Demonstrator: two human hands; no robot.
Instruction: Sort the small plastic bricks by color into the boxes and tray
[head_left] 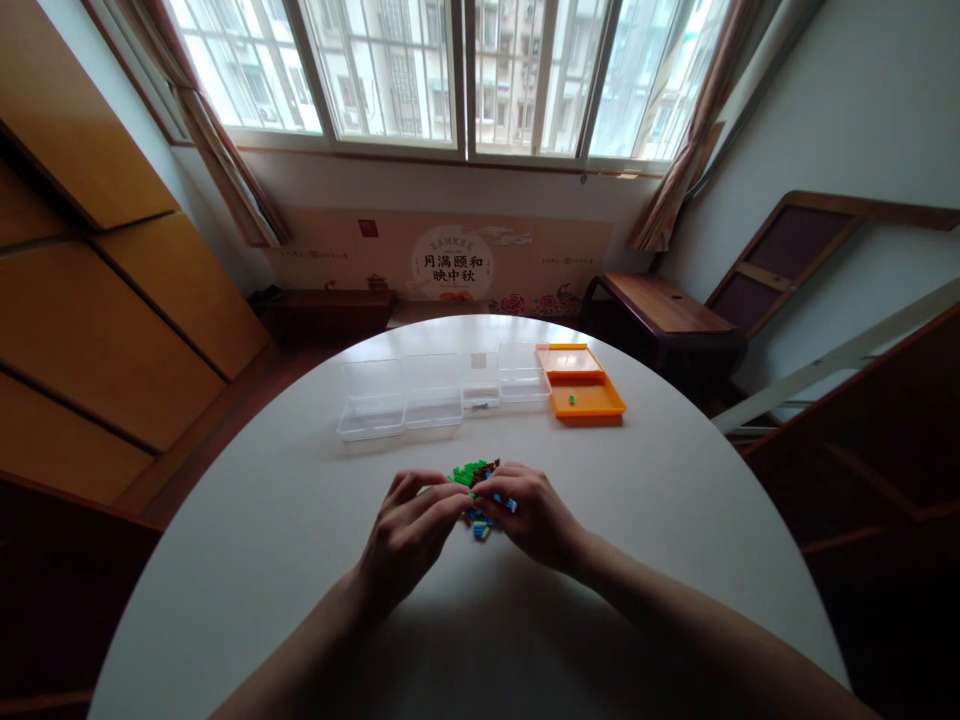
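Head view: green, brown, blue brick model between hands.

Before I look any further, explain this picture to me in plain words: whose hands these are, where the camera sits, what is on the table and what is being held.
There is no machine here. The one picture comes from a camera worn on a person's head, looking forward and down, so the two bare arms reaching in from the bottom are that person's own.

The left hand and the right hand meet over a round white table. Between their fingertips they hold a small cluster of building bricks, green, brown and blue; both hands have a grip on it.

Farther back on the table stand a row of clear plastic boxes, open, and an orange tray with one tiny green piece in it. Behind the table are windows with curtains.
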